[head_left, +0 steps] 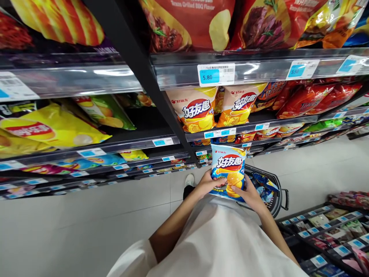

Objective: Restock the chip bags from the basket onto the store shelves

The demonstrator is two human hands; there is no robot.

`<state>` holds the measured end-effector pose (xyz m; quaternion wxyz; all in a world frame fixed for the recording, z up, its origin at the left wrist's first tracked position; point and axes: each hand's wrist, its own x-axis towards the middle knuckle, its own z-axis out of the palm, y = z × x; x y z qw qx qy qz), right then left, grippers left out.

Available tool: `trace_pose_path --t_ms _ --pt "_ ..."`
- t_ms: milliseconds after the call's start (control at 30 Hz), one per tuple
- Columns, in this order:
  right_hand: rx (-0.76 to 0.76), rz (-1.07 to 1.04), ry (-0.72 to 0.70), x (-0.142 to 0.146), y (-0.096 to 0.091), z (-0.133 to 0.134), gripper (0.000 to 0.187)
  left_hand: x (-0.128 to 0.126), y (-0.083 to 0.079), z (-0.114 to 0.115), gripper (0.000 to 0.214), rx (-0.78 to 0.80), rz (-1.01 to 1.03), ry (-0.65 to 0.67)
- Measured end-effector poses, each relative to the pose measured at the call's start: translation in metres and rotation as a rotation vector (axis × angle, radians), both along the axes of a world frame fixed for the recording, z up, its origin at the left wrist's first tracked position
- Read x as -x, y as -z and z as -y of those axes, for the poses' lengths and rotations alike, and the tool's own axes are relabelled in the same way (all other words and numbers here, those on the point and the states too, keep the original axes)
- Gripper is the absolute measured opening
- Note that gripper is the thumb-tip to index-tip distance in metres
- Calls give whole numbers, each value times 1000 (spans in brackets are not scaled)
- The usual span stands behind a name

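A light-blue bag of potato chips point(227, 157) is held upright in front of my body, its printed front facing me. My left hand point(208, 184) grips the lower left side, thumb laid across the front. On the lower right side, my right hand point(248, 191) grips the same bag, its thumb also pressed on the front. The fingers behind the bag are hidden. Just beyond my right hand, a dark shopping basket point(279, 188) is partly covered by the bag and my arm. Blue packets point(263, 188) lie inside it.
A tall snack shelf point(170, 111) stands ahead, with orange chip bags point(197, 109) on one tier and yellow bags point(52, 125) to the left. A black post divides it. At lower right is a low rack point(325, 231). My shoe point(189, 179) rests on the tiled floor point(115, 219).
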<state>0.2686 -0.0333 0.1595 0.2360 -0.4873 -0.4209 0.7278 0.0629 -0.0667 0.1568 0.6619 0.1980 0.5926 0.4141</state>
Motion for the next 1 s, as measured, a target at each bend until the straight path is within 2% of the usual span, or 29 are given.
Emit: trace_pose_path --t_ms 133,333,433,867,1000 --pt "-5 1 -31 1 5 0 74 4 3 0 74 -17 -13 13" --pt "-51 136 -19 -4 28 4 96 4 9 -1 76 -34 -20 58" --pt "-55 153 18 -5 37 6 95 4 15 -1 77 -26 -20 64" --pt "-96 183 26 -10 48 9 92 0 36 0 71 -63 -70 140" --pt "-121 172 45 -9 46 12 88 -1 36 1 70 -79 -94 162"
